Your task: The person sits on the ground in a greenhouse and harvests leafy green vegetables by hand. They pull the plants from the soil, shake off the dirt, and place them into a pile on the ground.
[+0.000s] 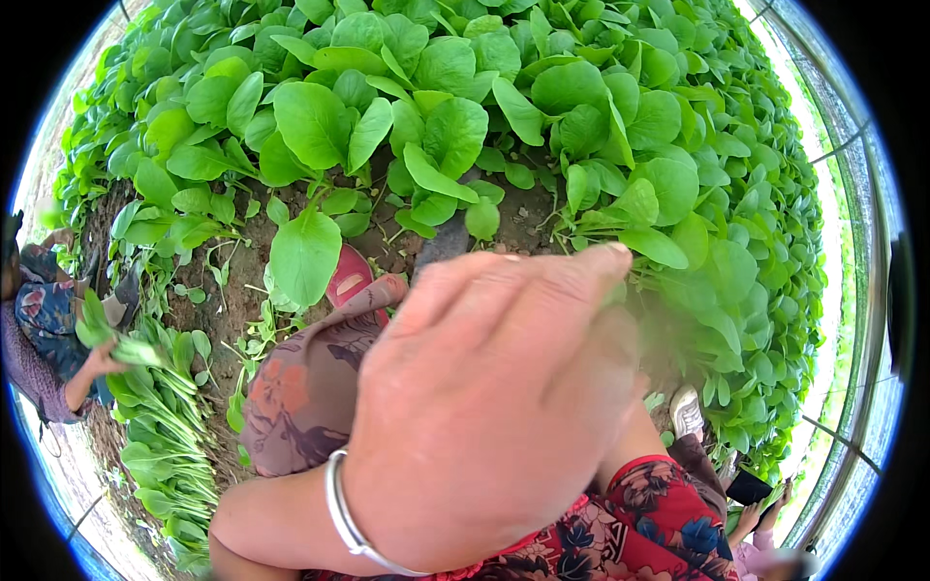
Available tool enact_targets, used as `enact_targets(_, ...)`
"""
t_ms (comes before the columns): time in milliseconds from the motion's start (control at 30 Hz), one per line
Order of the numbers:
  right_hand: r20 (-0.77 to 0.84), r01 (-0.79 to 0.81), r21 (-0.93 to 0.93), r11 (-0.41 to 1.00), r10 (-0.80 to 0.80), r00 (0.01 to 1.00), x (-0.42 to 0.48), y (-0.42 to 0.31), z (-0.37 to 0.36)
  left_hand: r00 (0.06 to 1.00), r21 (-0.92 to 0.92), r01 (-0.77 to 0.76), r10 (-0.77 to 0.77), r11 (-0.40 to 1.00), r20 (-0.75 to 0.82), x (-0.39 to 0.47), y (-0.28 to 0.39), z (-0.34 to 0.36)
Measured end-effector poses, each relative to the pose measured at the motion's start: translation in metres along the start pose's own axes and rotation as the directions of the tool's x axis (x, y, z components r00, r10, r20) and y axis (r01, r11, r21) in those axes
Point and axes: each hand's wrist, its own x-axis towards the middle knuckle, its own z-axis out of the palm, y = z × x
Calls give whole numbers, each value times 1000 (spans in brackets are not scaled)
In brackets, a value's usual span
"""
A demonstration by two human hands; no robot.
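My left hand (pixel 494 392), with a silver bangle (pixel 345 508) at the wrist, is raised close to the camera, back of the hand up, and covers much of the middle. Its fingertips and palm are turned away, so what it may hold cannot be seen. Behind it, my right hand is almost wholly hidden; only a forearm (pixel 632 443) shows. Standing leafy green plants (pixel 450 138) grow beyond the hands, with blurred leaves (pixel 676 319) just right of the left hand. Below them is bare brown soil (pixel 247 261) with small loose leaves.
Pulled leafy greens (pixel 163 450) lie in a long row on the soil at left. A co-worker (pixel 51 327) there holds a bunch of greens (pixel 120 345). Another person (pixel 755 523) is at lower right, near a shoe (pixel 685 410). A metal-framed structure (pixel 872 218) curves along the right rim.
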Motion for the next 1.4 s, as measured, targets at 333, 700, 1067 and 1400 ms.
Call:
enact_targets(333,-246,110,-315,943,-193,950,-48,101,8,991,-105,-69,56,992,-117,-7,-12,19)
enact_targets(700,308,329,-722,609,-142,941,52,82,-30,972,99,102,-120,990,200,12,4,-4)
enact_targets(1067,-122,-98,-356,929,57,991,-3,98,0,935,136,79,-121,987,332,33,17,3)
enact_targets(1400,178,156,-820,551,-14,984,27,145,-38,982,86,-171,163,982,97,13,-19,34)
